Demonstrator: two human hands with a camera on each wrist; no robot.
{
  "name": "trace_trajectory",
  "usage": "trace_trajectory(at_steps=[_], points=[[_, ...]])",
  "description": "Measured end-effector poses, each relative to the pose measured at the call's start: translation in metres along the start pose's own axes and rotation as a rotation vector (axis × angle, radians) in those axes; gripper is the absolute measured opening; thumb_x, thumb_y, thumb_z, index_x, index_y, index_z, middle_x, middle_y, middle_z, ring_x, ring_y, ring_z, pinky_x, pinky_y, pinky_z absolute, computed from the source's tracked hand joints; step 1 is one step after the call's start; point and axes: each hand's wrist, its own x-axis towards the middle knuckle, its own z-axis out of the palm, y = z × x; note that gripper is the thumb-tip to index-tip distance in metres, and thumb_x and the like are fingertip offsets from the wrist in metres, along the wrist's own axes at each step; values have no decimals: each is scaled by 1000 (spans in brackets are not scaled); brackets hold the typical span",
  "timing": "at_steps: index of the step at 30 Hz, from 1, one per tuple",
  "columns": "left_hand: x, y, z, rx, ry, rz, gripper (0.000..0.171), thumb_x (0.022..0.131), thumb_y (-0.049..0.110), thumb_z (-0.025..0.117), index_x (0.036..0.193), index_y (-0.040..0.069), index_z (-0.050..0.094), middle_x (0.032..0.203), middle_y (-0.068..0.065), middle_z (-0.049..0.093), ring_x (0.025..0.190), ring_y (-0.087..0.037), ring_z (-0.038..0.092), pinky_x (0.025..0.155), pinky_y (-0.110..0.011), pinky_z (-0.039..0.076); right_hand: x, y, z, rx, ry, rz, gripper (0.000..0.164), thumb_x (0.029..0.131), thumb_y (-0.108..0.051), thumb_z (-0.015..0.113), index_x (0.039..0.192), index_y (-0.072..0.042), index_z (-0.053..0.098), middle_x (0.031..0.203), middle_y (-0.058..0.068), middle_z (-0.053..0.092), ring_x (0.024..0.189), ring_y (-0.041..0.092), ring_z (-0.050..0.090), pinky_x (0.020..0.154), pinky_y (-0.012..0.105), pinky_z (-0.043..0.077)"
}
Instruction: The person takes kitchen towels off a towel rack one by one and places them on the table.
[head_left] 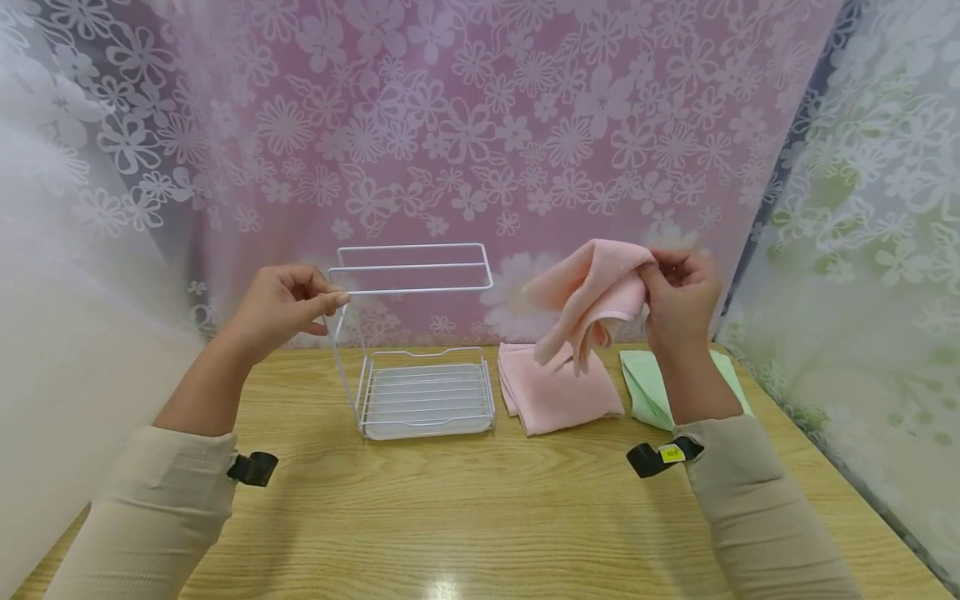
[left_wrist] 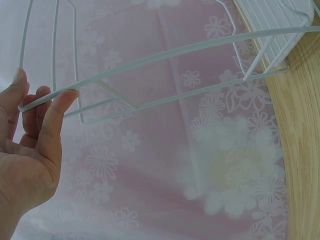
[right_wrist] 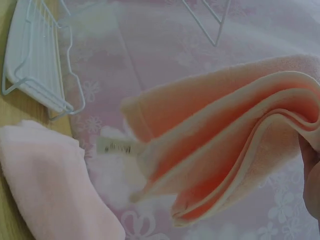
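Observation:
My left hand [head_left: 288, 304] pinches the upper left corner of a white wire rack [head_left: 412, 291], thumb and fingers on its wire in the left wrist view. The rack stands on the table with slatted wires over a white tray [head_left: 427, 429] at its base and an open wire frame on top. My right hand [head_left: 682, 296] pinches a pink towel [head_left: 600, 279] by one edge, raised right of the rack. The towel hangs in loose folds, a small white label [right_wrist: 117, 146] showing in the right wrist view. Below it, a folded pink towel [head_left: 566, 396] lies on the table.
A folded light green towel [head_left: 648, 387] lies at the right, partly hidden behind my right forearm. The wood-grain table [head_left: 450, 508] runs back to a pink floral curtain [head_left: 465, 150]. Pale floral curtains [head_left: 877, 250] hang at both sides.

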Motion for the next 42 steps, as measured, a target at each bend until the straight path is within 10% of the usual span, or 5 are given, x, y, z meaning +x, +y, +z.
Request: trace_trajectory(at_steps=[23, 42], points=[[2, -1, 0, -3, -5, 6, 24, 92, 21, 70, 89, -2, 65, 84, -14, 60, 73, -24, 60, 66, -33, 61, -53, 4, -35, -50, 22, 220, 9, 84, 10, 69, 92, 7, 68, 84, 13, 61, 70, 19, 59, 56, 21, 57], [1, -2, -2, -4, -15, 6, 23, 93, 20, 70, 90, -3, 65, 83, -13, 61, 74, -21, 61, 65, -34, 61, -101, 9, -27, -129, -5, 336, 11, 87, 12, 65, 93, 3, 68, 84, 7, 65, 74, 14, 62, 60, 21, 57]])
